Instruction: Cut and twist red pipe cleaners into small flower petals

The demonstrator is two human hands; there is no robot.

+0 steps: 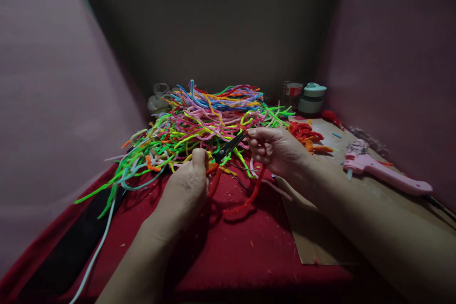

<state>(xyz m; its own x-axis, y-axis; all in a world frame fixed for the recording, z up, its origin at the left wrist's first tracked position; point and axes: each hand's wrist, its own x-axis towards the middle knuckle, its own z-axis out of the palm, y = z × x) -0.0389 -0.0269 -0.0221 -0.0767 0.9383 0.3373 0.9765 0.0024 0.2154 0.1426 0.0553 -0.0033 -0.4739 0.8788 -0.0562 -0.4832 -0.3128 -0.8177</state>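
My left hand (pixel 187 185) is closed in a pinch on an orange-red pipe cleaner (pixel 213 178) that hangs down onto the red cloth (pixel 228 251). My right hand (pixel 276 149) is closed on a pair of black scissors (pixel 230 146), whose blades point left toward my left thumb and the pipe cleaner. Just behind both hands lies a big heap of multicoloured pipe cleaners (pixel 203 118). A bent red pipe cleaner piece (pixel 245 204) lies on the cloth below my right hand.
A pink glue gun (pixel 384 173) lies on a brown cardboard sheet (pixel 320 237) at the right. Red and orange finished pieces (pixel 306 135) sit behind my right hand. A mint-lidded jar (pixel 311 97) and a tape roll (pixel 292 90) stand at the back. Pink walls close in on both sides.
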